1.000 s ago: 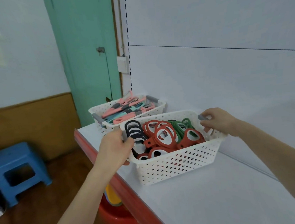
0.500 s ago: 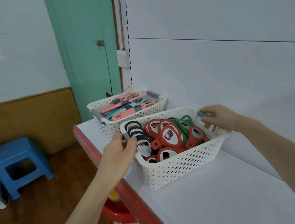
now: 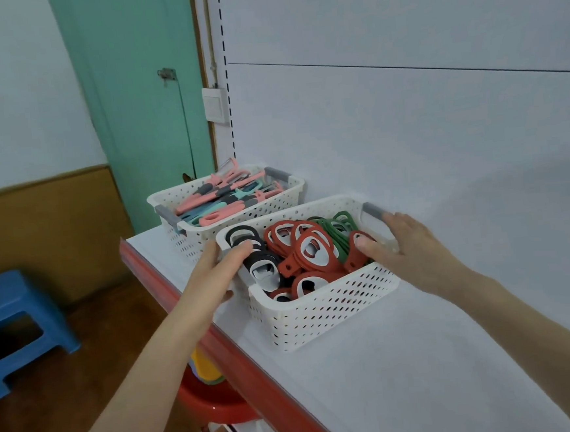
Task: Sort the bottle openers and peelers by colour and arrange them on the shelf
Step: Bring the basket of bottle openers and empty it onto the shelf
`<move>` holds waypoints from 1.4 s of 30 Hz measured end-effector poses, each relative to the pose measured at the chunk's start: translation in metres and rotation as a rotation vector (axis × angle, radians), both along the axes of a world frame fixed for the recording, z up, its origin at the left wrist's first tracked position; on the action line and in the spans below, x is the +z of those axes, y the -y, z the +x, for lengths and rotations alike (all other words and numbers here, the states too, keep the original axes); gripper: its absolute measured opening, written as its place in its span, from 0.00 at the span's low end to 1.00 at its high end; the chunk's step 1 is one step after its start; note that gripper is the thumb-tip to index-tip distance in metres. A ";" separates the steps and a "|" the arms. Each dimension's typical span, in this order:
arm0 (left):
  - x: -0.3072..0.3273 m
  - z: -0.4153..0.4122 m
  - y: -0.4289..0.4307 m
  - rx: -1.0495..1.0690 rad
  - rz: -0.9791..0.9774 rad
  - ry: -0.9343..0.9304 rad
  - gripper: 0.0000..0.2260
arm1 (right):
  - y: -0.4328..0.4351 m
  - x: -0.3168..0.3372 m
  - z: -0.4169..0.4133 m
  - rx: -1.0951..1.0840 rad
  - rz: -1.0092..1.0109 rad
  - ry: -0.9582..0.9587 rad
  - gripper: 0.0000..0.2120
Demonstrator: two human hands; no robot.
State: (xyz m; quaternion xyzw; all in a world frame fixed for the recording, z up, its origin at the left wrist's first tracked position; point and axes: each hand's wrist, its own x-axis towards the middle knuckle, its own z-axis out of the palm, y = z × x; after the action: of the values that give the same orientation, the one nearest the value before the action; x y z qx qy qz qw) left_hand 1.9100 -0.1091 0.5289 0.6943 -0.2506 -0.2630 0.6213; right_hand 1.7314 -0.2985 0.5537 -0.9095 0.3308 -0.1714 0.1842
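A white perforated basket (image 3: 321, 310) stands on the white shelf (image 3: 441, 357). It holds bottle openers grouped as black (image 3: 244, 234), red (image 3: 313, 247) and green (image 3: 340, 226). My left hand (image 3: 218, 275) holds the basket's left end, thumb over the rim by the black openers and fingers against the outer wall. My right hand (image 3: 408, 243) rests over the right end near the grey handle, fingers spread and thumb inside touching a red opener. Behind it a second white basket (image 3: 190, 238) holds pink, teal and grey peelers (image 3: 221, 200).
The shelf's red front edge (image 3: 255, 371) runs diagonally below my left arm. Its white back panel (image 3: 407, 138) rises just behind the baskets. Bare shelf extends to the right. A red basin (image 3: 209, 404) sits on a lower level and a blue stool (image 3: 14, 305) on the floor.
My left hand's grip on the basket end has loosened, the thumb now lying over the rim. My right hand's fingers have spread out over the right end. The basket sits on the shelf.
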 end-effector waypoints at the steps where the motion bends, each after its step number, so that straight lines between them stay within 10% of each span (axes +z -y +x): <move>1: 0.000 0.001 0.001 -0.029 -0.009 -0.037 0.21 | -0.004 -0.002 0.000 0.006 -0.013 0.003 0.33; 19: -0.012 0.008 -0.009 -0.118 -0.247 -0.175 0.22 | -0.021 -0.007 -0.006 -0.062 0.019 0.111 0.23; 30: -0.010 -0.003 -0.013 -0.215 -0.250 -0.214 0.37 | -0.019 -0.020 -0.016 -0.122 0.031 0.093 0.40; 42: 0.010 -0.059 -0.021 -0.200 -0.312 0.133 0.22 | -0.026 -0.029 -0.065 -0.079 0.173 0.253 0.35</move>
State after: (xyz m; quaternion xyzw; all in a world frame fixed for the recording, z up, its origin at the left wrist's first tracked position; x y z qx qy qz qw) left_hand 1.8514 -0.0884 0.5391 0.5771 -0.3964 -0.2350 0.6743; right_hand 1.6659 -0.2724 0.5248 -0.8477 0.3538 -0.2626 0.2955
